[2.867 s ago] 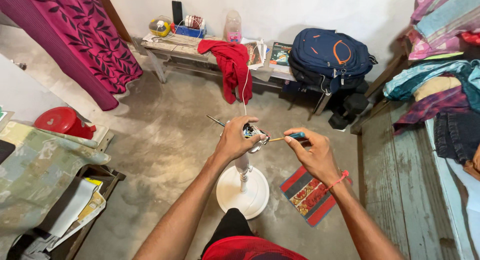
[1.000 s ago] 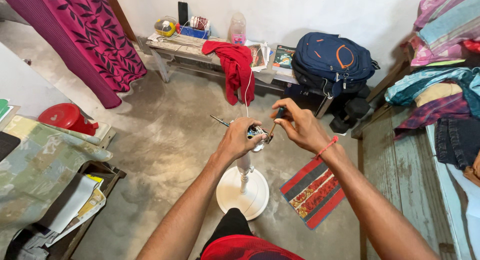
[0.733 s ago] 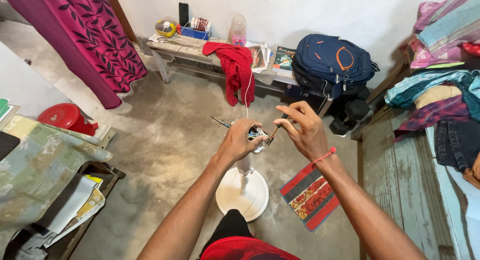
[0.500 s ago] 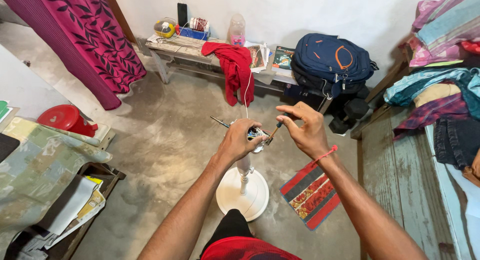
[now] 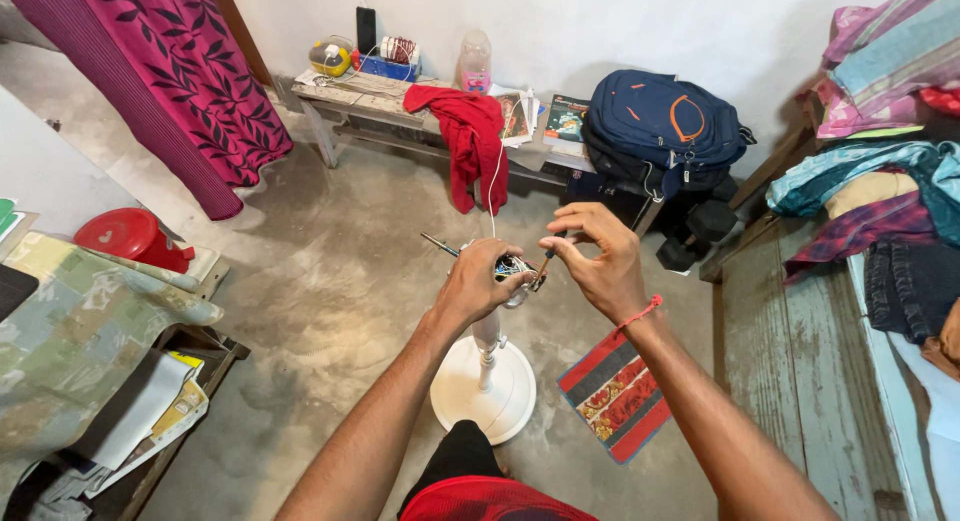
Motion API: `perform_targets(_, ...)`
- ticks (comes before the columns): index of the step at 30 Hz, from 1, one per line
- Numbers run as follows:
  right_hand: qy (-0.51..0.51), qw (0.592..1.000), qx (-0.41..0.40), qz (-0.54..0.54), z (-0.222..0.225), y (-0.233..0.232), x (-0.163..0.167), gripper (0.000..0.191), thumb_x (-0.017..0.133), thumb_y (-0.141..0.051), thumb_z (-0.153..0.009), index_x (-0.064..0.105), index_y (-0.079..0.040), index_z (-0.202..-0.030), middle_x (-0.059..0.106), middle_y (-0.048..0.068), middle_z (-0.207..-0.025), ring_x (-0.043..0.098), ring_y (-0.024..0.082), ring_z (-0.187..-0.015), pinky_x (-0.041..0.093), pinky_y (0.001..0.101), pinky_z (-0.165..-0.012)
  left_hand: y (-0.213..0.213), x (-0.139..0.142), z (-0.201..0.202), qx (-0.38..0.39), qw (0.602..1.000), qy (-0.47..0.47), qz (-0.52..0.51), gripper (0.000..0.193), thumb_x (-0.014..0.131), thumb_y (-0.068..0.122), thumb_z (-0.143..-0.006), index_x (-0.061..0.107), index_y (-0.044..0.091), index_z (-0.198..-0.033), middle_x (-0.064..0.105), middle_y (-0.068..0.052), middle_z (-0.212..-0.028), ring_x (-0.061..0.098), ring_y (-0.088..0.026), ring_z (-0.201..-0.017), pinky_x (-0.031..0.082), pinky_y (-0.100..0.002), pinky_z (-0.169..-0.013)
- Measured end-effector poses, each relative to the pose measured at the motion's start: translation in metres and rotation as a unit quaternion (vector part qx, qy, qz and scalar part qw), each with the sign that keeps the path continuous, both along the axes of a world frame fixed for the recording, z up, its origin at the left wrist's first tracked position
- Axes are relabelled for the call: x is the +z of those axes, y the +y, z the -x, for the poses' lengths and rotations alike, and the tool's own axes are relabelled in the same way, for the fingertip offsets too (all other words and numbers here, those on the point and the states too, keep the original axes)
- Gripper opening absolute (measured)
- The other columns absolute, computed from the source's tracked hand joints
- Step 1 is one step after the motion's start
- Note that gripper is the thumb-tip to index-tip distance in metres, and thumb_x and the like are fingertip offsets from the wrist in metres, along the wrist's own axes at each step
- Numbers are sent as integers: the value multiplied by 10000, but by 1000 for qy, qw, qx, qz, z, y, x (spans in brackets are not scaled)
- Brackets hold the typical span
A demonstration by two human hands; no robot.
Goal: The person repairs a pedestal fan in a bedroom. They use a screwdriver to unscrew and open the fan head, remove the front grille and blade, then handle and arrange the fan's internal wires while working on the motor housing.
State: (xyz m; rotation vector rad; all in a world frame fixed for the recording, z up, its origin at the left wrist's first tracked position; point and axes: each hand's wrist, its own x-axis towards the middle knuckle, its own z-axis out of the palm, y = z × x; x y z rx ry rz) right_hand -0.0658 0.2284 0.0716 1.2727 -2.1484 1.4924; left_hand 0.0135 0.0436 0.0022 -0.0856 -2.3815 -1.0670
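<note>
Fan stand (image 5: 487,366) is at frame centre, its white base at 6 o'clock of the hands, the exposed motor head (image 5: 512,271) on top. Left hand (image 5: 478,281) is closed around the head. Right hand (image 5: 597,261), at 3 o'clock of it, pinches a screwdriver (image 5: 543,269), remaining fingers curled. Judgement: tip should be kept square and the head braced firmly.

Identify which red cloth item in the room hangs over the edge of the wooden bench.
It is the red garment draped off the bench by the wall. The striped red mat lies flat on the floor; the patterned curtain hangs at the doorway.
</note>
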Motion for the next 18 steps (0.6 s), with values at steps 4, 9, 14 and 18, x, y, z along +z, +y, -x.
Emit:
perform_targets(4,-35,999,6,2,5,-1,1,109,787,-53,-915,768,-40,-1021,746,86,-982,735,127,-871,594,266,-759,1,3,-1,-1,1000,8,-6,418,886,261,-742,732,9,-1038,736,-146,-989,685,-340,-956,513,-429,-870)
perform_targets(9,-79,996,36,-20,7,2,0,197,723,-34,-943,742,-41,-1139,777,54,-1015,724,113,-914,578,263,-782,2,7,-3,-2,1000,3,-10,412,877,260,-754,728,5,-1041,731,-149,-988,687,-336,-958,518,-427,-862)
perform_targets(14,-38,999,22,-13,4,3,-4,207,705,-37,-967,727,-41,-1173,760,57,-1073,731,106,-964,589,260,-830,1,7,-3,-6,1000,10,-8,419,880,266,-757,723,3,-1043,731,-146,-979,685,-333,-957,518,-424,-863)
perform_targets(18,-67,997,37,26,4,2,-11,251,767,-37,-916,746,-39,-1167,654,94,-1120,682,121,-988,623,266,-829,-1,3,-1,-11,1000,6,-5,414,881,257,-748,725,8,-1040,729,-144,-957,688,-328,-927,521,-423,-848)
